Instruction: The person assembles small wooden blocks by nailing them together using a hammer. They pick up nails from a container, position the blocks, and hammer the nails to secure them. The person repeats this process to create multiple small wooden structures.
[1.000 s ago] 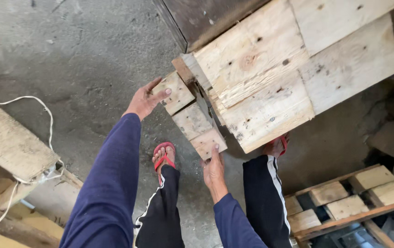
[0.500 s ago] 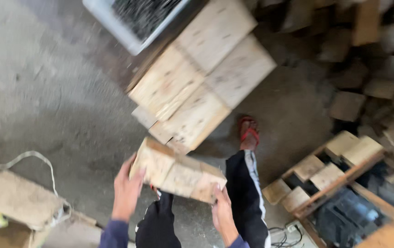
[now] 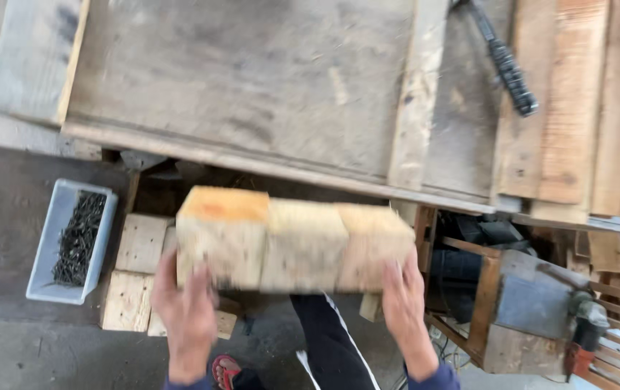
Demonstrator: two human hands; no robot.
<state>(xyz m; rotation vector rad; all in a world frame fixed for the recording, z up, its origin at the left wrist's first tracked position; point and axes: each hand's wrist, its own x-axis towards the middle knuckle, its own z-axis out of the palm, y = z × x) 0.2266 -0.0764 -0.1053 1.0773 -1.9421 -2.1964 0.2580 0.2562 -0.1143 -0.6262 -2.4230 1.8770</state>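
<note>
Both hands clamp a row of three pale wooden blocks (image 3: 295,242) pressed end to end, the left hand (image 3: 187,318) at 8 o'clock and the right hand (image 3: 405,307) at 4 o'clock. The row hangs in the air just below the desk (image 3: 252,87) edge. It looks stiff, rough and fairly heavy; only inward pressure at the ends seems to keep the middle block from dropping. A grey tray of nails (image 3: 71,242) sits at 9 o'clock.

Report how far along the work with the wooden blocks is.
Done: three pale square wooden blocks are gathered in a row, off the floor. In hand: left hand and right hand clamp the row's ends below the grey wooden workbench. Left: more pale blocks lie beside the grey nail tray.
</note>
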